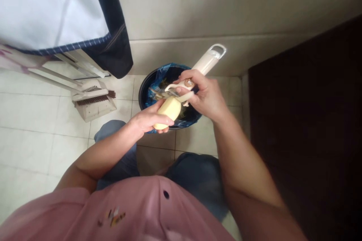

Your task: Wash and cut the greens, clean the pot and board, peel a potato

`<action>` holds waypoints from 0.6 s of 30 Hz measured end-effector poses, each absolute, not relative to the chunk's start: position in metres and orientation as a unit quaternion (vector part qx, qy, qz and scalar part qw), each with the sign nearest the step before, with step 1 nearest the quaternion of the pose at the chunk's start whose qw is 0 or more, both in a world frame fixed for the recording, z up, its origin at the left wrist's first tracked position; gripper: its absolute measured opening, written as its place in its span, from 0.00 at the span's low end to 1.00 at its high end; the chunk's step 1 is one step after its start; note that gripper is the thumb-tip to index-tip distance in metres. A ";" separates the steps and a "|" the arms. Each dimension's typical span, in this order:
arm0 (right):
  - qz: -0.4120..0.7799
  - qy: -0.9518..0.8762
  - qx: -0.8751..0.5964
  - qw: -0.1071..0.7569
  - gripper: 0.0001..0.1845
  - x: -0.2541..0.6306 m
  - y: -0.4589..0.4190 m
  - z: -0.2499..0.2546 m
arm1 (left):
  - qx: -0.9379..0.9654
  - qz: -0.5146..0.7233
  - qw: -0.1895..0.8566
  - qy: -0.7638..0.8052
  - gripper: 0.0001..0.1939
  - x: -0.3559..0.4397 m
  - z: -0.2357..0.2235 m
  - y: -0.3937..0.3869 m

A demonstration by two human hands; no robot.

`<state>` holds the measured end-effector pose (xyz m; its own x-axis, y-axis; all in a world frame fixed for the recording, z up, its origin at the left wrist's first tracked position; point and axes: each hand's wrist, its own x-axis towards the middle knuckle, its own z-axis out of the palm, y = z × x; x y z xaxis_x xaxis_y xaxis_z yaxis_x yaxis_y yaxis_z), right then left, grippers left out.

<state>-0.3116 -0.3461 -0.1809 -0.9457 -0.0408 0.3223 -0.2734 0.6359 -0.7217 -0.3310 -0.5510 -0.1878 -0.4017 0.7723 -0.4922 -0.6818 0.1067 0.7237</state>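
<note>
A peeled, pale yellow potato [170, 110] rests in my left hand [149, 118], whose thumb and fingers close around its lower end. My right hand [207, 94] is wrapped round a cream-coloured peeler [206, 63] with a metal loop at its handle end and a small cartoon face near its head. The peeler's head is beside the potato's upper end; whether the blade touches it I cannot tell. Both hands are above a dark round bin [142, 90] lined with a blue plastic bag [169, 68]. Scraps show inside the bin, partly hidden by my hands.
A broom [93, 98] and a dustpan [94, 111] stand on the tiled floor [31, 120] at the left. Cloth with a dark blue edge [113, 45] hangs at the upper left. A pale wall [226, 7] rises behind the bin, and a dark surface [305, 101] borders the right side.
</note>
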 end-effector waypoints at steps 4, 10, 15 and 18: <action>0.331 -0.934 0.022 0.135 0.16 -0.317 -0.334 -0.199 | 0.036 0.666 0.558 0.493 0.56 -0.328 -0.191 -0.552; 0.321 -0.932 -0.029 0.164 0.16 -0.316 -0.332 -0.203 | 0.038 0.733 0.503 0.456 0.49 -0.327 -0.192 -0.553; 0.442 -0.862 0.014 0.247 0.20 -0.317 -0.338 -0.195 | -0.006 0.741 0.426 0.519 0.38 -0.325 -0.194 -0.546; 0.469 -0.845 0.036 0.253 0.21 -0.315 -0.343 -0.188 | 0.007 0.730 0.423 0.537 0.38 -0.324 -0.191 -0.544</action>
<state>-0.3153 -0.3430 -0.1882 -0.8694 0.1770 0.4613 -0.2976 0.5576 -0.7749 -0.3243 -0.5441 -0.1907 -0.6415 0.6257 -0.4438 -0.6097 -0.0648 0.7900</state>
